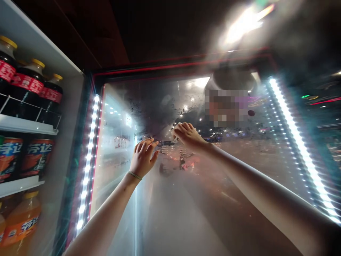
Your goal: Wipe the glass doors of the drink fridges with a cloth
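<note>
A small white cloth (177, 130), judged light and soft, was held flat under the curled fingers of the right hand (187, 136) against the fogged glass door (186, 199) of a drinks cooler; the left hand (144, 157) was open, fingers spread, holding nothing.

The glass door (186, 199) looks smooth but misted to a dull, milky finish, with a darker, glossier patch higher up (wet-looking, dotted with droplets). Under the right hand (188, 135) sits a soft white wad (177, 129), cloth or paper, too hidden to tell. The drink bottles (28, 85) are glossy, with shiny gold caps (7, 42) and slick printed labels; the cans (10, 160) below have a bright sheen. The shelf (26, 124) is smooth white plastic or painted metal, and the door frame (181, 67) is glossy black.
</note>
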Demonstrator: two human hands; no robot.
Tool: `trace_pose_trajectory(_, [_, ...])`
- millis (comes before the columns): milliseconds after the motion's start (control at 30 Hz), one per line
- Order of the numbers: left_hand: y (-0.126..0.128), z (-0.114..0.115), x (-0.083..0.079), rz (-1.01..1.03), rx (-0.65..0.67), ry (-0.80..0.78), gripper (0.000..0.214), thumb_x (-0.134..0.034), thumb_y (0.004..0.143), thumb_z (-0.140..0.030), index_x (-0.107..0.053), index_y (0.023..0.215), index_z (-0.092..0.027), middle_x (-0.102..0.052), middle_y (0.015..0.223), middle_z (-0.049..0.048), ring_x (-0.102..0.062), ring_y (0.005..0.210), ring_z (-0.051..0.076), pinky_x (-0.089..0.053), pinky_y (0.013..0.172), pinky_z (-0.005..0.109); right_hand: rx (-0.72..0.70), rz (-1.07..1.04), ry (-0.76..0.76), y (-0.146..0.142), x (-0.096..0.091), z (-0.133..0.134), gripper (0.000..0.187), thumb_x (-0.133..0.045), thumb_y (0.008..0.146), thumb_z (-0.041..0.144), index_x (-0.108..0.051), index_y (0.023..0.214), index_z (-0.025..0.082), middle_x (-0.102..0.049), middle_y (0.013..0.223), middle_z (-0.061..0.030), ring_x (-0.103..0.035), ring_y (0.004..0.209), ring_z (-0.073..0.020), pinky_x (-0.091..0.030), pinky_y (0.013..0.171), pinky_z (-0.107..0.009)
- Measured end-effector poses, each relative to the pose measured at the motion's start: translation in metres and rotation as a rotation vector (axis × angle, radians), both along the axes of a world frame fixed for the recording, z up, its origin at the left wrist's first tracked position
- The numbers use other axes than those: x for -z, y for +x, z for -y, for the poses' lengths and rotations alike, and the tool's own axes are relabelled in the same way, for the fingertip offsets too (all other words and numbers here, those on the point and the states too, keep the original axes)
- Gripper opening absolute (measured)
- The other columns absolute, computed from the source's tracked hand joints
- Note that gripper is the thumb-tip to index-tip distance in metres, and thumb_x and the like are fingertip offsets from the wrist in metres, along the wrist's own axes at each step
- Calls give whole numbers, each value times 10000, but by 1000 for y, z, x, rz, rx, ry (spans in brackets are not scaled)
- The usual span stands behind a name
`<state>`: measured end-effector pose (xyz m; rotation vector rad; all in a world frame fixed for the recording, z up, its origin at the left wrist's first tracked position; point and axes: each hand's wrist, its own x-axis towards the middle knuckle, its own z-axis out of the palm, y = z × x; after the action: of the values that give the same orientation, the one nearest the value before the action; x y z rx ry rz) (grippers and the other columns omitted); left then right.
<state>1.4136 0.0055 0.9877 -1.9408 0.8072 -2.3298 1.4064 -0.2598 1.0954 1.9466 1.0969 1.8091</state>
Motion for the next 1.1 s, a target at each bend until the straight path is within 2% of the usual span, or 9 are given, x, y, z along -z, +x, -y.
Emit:
trace_pose_trajectory(133, [0,1,0,-4,28,-5,335,-581,987,-266,-609,1320,-241,-679,1278,111,-598,1289,286,-485,1089,473,-5,39,227,5,-14,27,217,-492,928,63,-603,938,249,-584,1032,-75,-495,1000,-282,-448,858,-419])
trace_pose_trajectory(233, [0,1,0,-7,36,-2,339,-581,984,-257,-607,1322,-245,-680,1277,107,-603,1282,287,-484,1094,477,-16,117,408,10,-38,20,179,-483,947,110,-605,948,240,-573,1055,-103,-476,1025,-314,-444,855,-461])
trace_pose_trajectory(367, [-1,1,1,-10,42,-1,346,-585,977,-250,-611,1323,-246,-677,1290,108,-598,1293,289,-486,1097,478,-31,106,291,11,-25,-12,196,-477,959,103,-611,938,245,-579,1054,-95,-487,1019,-292,-455,872,-443])
trace_pose_trajectory(500, [-1,1,0,-21,37,-10,350,-582,978,-251,-609,1327,-258,-674,1300,108,-596,1301,290,-485,1094,481,-63,90,198,9,-14,11,261,-480,953,69,-646,936,269,-625,1033,-62,-538,1022,-273,-483,908,-453])
trace_pose_trajectory(600, [-1,2,0,-20,43,-11,339,-581,979,-253,-612,1316,-255,-679,1285,104,-603,1287,287,-489,1088,477,-170,163,439,9,-38,41,310,-460,963,89,-696,966,290,-671,1010,-69,-581,1049,-311,-505,907,-532])
trace_pose_trajectory(700, [-2,3,0,-17,47,-10,333,-581,977,-246,-613,1309,-251,-681,1283,103,-607,1281,283,-493,1086,473,-271,187,600,9,-56,28,371,-421,973,83,-724,1056,282,-705,1125,-99,-605,1138,-340,-540,884,-553])
trace_pose_trajectory(867, [-2,2,0,-1,38,-7,323,-589,973,-238,-614,1294,-255,-680,1289,98,-617,1265,283,-500,1085,473,-200,-8,169,4,-11,-37,499,-415,990,47,-657,1344,302,-636,1447,-55,-560,1369,-270,-567,1032,-516])
trace_pose_trajectory(967, [-2,2,1,15,37,-4,317,-587,974,-236,-612,1291,-239,-677,1283,107,-612,1265,286,-501,1082,472,-146,-37,-2,2,9,-18,506,-424,1021,109,-578,1452,326,-560,1549,-11,-431,1506,-237,-438,1213,-556])
trace_pose_trajectory(1100, [-1,1,2,-4,51,1,336,-580,976,-236,-598,1311,-247,-669,1285,104,-594,1291,281,-488,1093,466,-103,11,215,3,-16,30,523,-371,1058,186,-454,1554,330,-461,1630,-31,-367,1546,-273,-324,1264,-641])
